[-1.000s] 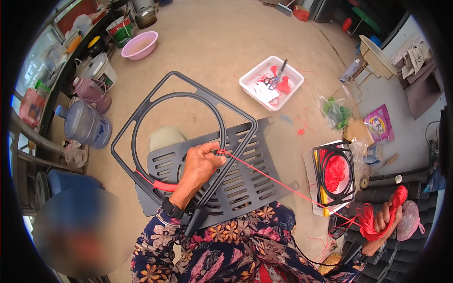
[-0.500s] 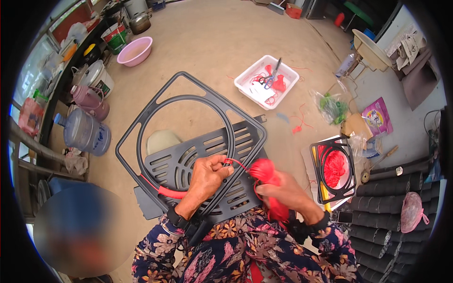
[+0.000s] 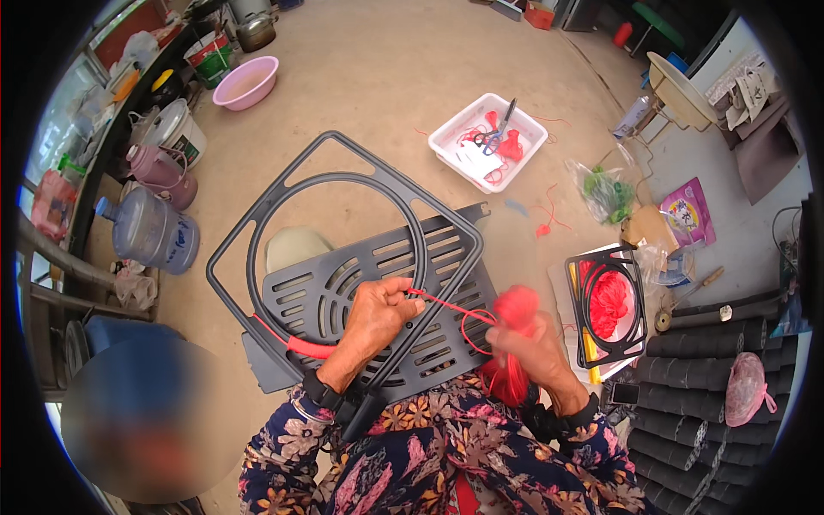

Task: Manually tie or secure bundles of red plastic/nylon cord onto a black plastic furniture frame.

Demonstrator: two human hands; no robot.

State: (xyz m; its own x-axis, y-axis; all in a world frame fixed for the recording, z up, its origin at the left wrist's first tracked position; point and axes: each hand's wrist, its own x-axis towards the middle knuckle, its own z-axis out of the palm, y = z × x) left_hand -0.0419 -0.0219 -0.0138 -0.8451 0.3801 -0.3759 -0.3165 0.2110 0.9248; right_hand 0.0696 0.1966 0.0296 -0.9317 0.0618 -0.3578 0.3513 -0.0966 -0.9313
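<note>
The left hand (image 3: pixel 376 319) pinches red cord (image 3: pixel 448 303) at the black frame (image 3: pixel 396 190), probably to stop slipping, its right corner above the slotted panel's (image 3: pixel 283 276) far right corner. The right fingers clasp a red bundle (image 3: pixel 518 307), now farther right than half a second ago, with more cord stretched between.

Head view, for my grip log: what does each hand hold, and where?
Right hand: red cord bundle, midway. Left hand: its strand, at black plastic ring.

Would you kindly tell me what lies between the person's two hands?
In the head view, a red cord spans from left hand to right hand, across the black frame and grey panel.
</note>
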